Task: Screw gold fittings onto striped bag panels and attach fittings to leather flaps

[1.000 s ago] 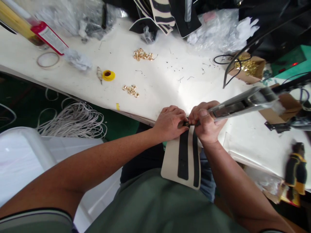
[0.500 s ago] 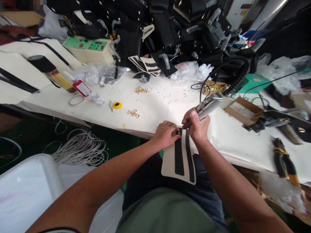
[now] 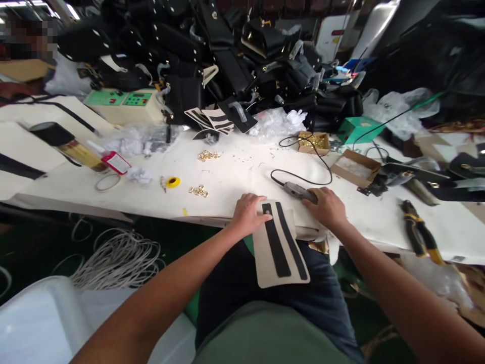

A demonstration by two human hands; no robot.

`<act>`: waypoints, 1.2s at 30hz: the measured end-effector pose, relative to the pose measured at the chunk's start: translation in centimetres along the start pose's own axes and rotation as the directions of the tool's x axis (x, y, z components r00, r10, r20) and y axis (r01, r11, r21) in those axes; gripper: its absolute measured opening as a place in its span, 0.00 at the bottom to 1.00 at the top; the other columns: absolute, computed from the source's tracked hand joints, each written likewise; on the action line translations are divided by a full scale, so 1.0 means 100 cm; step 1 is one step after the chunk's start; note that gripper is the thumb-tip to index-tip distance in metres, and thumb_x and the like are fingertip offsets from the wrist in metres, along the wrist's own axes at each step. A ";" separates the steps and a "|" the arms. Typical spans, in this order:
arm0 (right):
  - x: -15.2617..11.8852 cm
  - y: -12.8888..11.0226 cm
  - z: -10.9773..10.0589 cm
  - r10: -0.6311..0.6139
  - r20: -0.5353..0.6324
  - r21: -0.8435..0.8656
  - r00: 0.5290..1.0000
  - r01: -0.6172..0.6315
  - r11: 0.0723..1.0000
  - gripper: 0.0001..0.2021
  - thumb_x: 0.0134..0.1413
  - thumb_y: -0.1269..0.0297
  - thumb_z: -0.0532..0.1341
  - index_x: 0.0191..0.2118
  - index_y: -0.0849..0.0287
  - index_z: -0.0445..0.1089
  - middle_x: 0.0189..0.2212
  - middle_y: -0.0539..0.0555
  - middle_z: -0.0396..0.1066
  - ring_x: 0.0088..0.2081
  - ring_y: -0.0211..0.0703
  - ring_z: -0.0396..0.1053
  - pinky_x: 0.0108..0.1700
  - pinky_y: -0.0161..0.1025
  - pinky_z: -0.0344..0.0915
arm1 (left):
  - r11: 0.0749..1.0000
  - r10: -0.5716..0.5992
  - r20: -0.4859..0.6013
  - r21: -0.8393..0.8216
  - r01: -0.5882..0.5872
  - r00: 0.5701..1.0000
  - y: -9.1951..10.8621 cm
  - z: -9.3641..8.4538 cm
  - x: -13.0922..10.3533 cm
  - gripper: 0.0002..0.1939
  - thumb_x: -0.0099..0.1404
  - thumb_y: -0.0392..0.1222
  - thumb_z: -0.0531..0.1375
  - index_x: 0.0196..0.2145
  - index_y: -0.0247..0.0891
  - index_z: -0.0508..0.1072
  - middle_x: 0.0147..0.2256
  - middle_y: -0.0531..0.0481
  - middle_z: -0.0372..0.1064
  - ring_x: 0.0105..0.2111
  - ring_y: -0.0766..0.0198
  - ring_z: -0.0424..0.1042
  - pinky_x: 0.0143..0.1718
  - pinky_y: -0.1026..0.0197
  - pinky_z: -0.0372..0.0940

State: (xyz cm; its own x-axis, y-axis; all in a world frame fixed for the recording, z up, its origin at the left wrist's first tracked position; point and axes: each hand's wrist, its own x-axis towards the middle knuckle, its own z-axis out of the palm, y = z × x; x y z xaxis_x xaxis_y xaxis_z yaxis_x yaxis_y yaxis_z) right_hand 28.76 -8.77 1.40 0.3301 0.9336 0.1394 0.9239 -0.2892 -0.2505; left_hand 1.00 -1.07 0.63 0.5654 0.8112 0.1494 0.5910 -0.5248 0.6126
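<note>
My left hand (image 3: 248,215) grips the top left edge of a beige panel (image 3: 263,255), its thumb lying over the front. Two black strips run lengthwise down the panel, and a small round mark shows near the top of the left one. The panel's lower part hangs past the table edge over my lap. To the right, my right hand (image 3: 330,208) is closed around the near end of a grey corded electric screwdriver (image 3: 296,190), which lies low along the white tabletop. The fingers' undersides are hidden.
Small gold fittings (image 3: 199,190) lie left of the panel, near a yellow tape roll (image 3: 173,182). Small cardboard boxes (image 3: 356,169) and black-and-yellow pliers (image 3: 419,230) are on the right. Black bags (image 3: 182,91) pile up behind. A black cord (image 3: 326,167) loops across the tabletop.
My right hand has swung the screwdriver from upright over the panel's top down to the tabletop on the right. My left hand still holds the panel, its top now uncovered.
</note>
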 end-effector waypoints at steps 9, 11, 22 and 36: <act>-0.107 -0.040 0.001 -0.018 0.087 0.688 0.996 -0.047 0.724 0.22 0.62 0.47 0.64 0.55 0.56 0.73 0.47 0.58 0.76 0.41 0.49 0.76 0.44 0.46 0.74 | 0.960 -0.082 0.109 -0.258 0.108 0.991 0.011 -0.016 -0.013 0.22 0.57 0.39 0.70 0.50 0.41 0.78 0.45 0.50 0.79 0.44 0.57 0.78 0.48 0.57 0.71; -0.129 -0.045 0.005 0.043 0.200 0.729 0.979 -0.178 0.661 0.26 0.60 0.46 0.65 0.57 0.56 0.71 0.49 0.59 0.76 0.42 0.50 0.77 0.45 0.47 0.74 | 0.921 -0.118 0.146 -0.355 0.164 0.982 0.015 -0.022 -0.020 0.18 0.57 0.40 0.70 0.46 0.40 0.79 0.40 0.51 0.80 0.39 0.58 0.79 0.43 0.58 0.72; -0.155 -0.062 -0.006 0.091 0.370 0.916 0.925 -0.379 0.133 0.18 0.57 0.45 0.68 0.44 0.54 0.78 0.42 0.55 0.79 0.47 0.56 0.76 0.49 0.47 0.73 | 0.367 -0.508 0.050 -0.891 0.269 0.860 0.012 -0.058 -0.065 0.20 0.53 0.46 0.75 0.39 0.37 0.75 0.34 0.51 0.77 0.34 0.62 0.76 0.40 0.60 0.71; -0.081 -0.127 -0.083 -0.673 0.367 0.825 0.642 0.109 0.554 0.10 0.66 0.57 0.61 0.36 0.52 0.78 0.32 0.51 0.76 0.33 0.45 0.70 0.35 0.38 0.64 | 0.823 -0.162 0.148 -0.525 0.216 0.976 0.049 -0.067 -0.122 0.25 0.52 0.50 0.75 0.47 0.44 0.82 0.40 0.49 0.78 0.41 0.55 0.76 0.45 0.57 0.71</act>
State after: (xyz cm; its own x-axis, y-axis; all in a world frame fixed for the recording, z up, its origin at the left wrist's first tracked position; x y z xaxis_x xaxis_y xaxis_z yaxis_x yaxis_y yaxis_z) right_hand 15.98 -14.39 11.38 -0.4808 0.8718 -0.0934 0.3878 0.1159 -0.9144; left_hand -6.89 -11.81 7.02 0.5407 0.8385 -0.0681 0.3071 -0.1214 0.9439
